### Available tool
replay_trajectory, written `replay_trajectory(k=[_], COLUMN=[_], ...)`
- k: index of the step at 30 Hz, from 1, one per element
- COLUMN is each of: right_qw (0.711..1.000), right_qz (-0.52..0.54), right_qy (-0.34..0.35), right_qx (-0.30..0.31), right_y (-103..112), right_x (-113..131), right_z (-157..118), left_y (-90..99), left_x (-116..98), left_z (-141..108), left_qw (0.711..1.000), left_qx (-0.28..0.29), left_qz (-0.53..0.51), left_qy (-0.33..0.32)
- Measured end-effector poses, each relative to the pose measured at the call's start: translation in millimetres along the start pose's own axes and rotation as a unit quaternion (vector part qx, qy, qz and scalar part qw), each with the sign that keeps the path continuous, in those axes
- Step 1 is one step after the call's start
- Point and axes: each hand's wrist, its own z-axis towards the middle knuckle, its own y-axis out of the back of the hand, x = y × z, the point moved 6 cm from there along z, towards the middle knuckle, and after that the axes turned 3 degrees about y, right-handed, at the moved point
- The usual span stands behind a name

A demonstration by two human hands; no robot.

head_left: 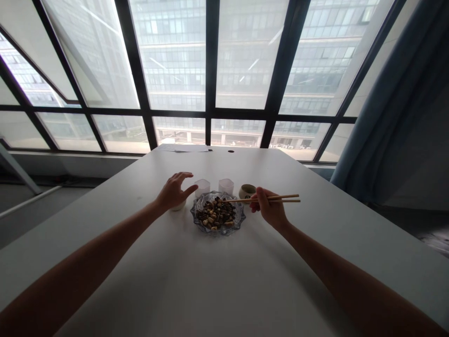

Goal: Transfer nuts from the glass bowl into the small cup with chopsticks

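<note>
White tabletop (217,290), bowl (240,216) sitting pretty much midway between its left and right edges, left hand (173,191) toward the left edge with thumb and fingers spread apart, right hand (270,208) clamped on chopsticks (242,200), tips at the nuts (213,216) in there

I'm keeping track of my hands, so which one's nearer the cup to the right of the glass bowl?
Right. Your right hand, holding chopsticks, is just right of the cup; your left hand is farther off, at the bowl's left side.
</note>
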Motion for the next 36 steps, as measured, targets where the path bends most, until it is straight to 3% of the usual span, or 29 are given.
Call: replay_trajectory(k=[3, 6, 12, 19, 24, 29, 32, 34, 36], right_qw=[0.996, 0.982, 0.958, 0.950, 0.954, 0.971, 0.976, 0.976, 0.973], right_qz=[0.047, 0.097, 0.151, 0.176, 0.174, 0.162, 0.145, 0.136, 0.135], right_qy=[-0.060, -0.133, -0.211, -0.233, -0.218, -0.137, -0.100, -0.083, -0.085], right_qx=[-0.049, -0.089, -0.120, -0.113, -0.110, -0.107, -0.126, -0.149, -0.167], right_y=[8, 14, 17, 8, 13, 41, 66, 83, 97], right_x=[-15, -35, -52, -52, -48, -31, -21, -17, -17], right_z=[3, 4, -2, -12, -4, 29, 49, 58, 64], left_y=[7.0, -4.1, -18.7, -10.6, -13.7, -12.3, -3.3, -5.0, -23.2], left_x=[23, 41, 56, 37, 47, 61, 40, 5, -37], left_z=[-32, -54, -65, -66, -65, -58, -39, -17, 9], left_qw=[0.998, 0.995, 0.986, 0.993, 0.988, 0.985, 0.991, 0.997, 0.999], left_qx=[-0.027, -0.019, -0.047, -0.074, -0.071, -0.023, -0.013, -0.006, 0.038], left_qz=[0.000, -0.028, -0.081, -0.064, -0.077, -0.072, -0.030, -0.003, 0.000], left_qy=[0.050, 0.099, 0.138, 0.063, 0.109, 0.154, 0.128, 0.072, 0.015])
